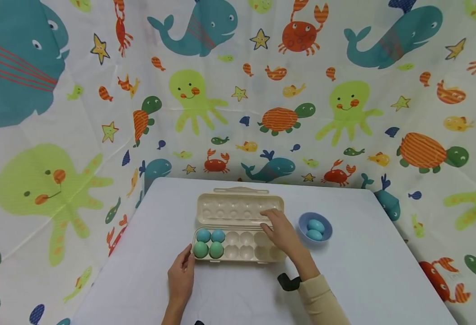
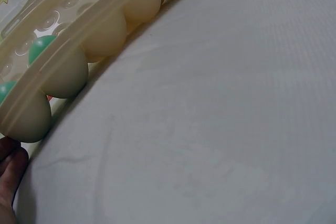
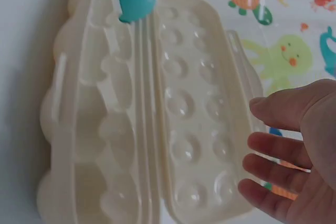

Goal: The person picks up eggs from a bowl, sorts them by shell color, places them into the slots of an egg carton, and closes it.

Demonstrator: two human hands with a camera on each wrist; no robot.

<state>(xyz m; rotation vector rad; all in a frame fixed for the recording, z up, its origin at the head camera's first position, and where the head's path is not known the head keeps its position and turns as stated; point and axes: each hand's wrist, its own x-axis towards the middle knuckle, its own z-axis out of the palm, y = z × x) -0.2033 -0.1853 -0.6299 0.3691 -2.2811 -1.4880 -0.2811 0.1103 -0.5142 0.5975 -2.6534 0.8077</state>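
A beige plastic egg carton [image 1: 238,261] lies with its lid [image 1: 221,198] folded back. At the tray's left end sit two blue eggs [image 1: 218,235] and two green eggs [image 1: 216,250]; the cups farther right hold none. My left hand [image 1: 181,275] touches the tray's front left corner with its fingertips, seen beside the end cup in the left wrist view. Over the right part of the carton, my right hand [image 1: 282,232] reaches with fingers spread and nothing in them. The right wrist view shows its thumb [image 3: 278,107] and fingers apart beside the lid.
A blue bowl [image 1: 303,234] with two light blue eggs [image 1: 315,225] stands right of the carton, close to my right hand. White cloth covers the table [image 1: 140,271]. Behind hangs a curtain [image 1: 230,135] printed with sea animals.
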